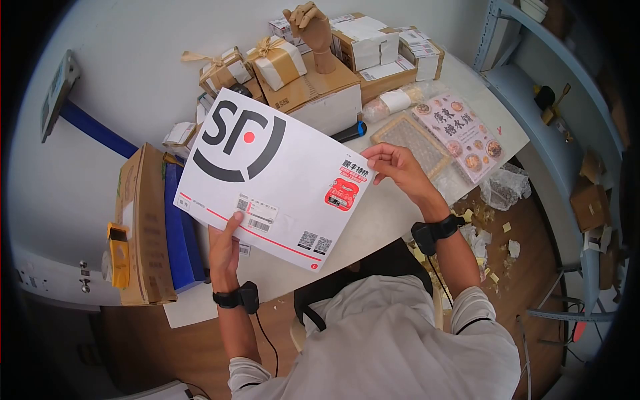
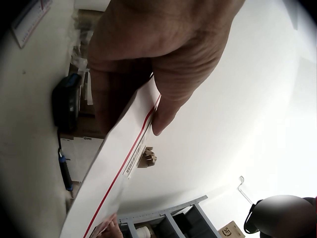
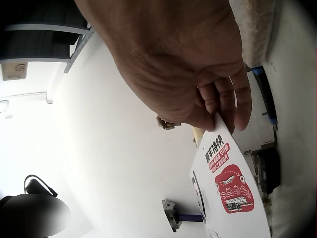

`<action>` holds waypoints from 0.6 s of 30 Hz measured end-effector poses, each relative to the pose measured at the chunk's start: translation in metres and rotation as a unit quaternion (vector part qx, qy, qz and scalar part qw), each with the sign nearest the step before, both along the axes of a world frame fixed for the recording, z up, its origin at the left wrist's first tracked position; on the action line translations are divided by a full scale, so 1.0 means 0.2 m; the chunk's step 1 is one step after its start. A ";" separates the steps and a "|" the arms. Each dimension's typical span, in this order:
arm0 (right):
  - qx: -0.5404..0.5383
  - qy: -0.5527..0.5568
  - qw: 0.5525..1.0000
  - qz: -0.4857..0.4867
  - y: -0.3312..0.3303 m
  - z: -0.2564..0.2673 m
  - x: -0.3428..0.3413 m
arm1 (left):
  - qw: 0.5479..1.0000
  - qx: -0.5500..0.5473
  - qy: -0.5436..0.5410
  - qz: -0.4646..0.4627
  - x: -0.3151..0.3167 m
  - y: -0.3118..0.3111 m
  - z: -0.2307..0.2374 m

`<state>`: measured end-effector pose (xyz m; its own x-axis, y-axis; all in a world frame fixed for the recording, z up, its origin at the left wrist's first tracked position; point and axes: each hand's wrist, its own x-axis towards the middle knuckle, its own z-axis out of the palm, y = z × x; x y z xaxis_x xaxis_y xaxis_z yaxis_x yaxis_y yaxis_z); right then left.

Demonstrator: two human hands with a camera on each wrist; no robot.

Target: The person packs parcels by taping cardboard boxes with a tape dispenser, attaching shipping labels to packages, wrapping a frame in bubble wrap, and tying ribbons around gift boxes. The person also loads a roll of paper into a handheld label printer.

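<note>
One white surface [image 1: 270, 270] carries the packages, with a grey metal shelving rack [image 1: 517, 83] standing beside its right end. Toward the left end, a tall cardboard box [image 1: 137, 227] stands upright next to a blue panel [image 1: 183, 243]. At the back sits a white-fronted cardboard box [image 1: 327, 110]. Nearer the person, a white SF envelope [image 1: 283, 173] is held up above the surface at a tilt, its printed face toward the head camera. A book [image 1: 460, 137] with a pink cover and Chinese lettering lies at the right, just beside a bubble-wrapped wooden tray [image 1: 410, 143]. The person's left hand [image 1: 225, 247] pinches the envelope's lower left edge, thumb on the printed face and fingers behind; the right hand [image 1: 399, 172] pinches its upper right corner between thumb and fingers. A wooden mannequin hand [image 1: 322, 53] stands on the white-fronted cardboard box, near a ribbon-tied gift box [image 1: 279, 65]. A blue-and-black-handled tool [image 1: 349, 133] lies partly behind the envelope, whose lower right part bears two small QR codes [image 1: 307, 239].
</note>
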<state>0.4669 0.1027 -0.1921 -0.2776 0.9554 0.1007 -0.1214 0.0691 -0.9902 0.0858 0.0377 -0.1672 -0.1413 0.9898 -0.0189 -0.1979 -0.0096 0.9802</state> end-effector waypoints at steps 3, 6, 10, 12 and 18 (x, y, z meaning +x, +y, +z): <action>-0.003 0.001 1.000 -0.001 0.00 0.00 0.00 | 1.000 -0.009 -0.002 -0.007 -0.01 0.00 0.00; -0.006 -0.004 1.000 -0.005 0.00 -0.01 0.00 | 1.000 -0.011 -0.004 -0.005 0.01 -0.01 0.00; -0.007 -0.005 1.000 -0.007 0.00 0.00 0.00 | 1.000 -0.013 0.002 -0.010 0.00 -0.02 -0.02; -0.011 -0.006 1.000 -0.008 0.00 0.00 0.00 | 1.000 -0.018 0.006 -0.024 -0.01 -0.02 -0.02; -0.008 -0.004 1.000 -0.009 0.01 -0.01 0.00 | 1.000 -0.020 0.000 -0.024 -0.01 -0.02 -0.04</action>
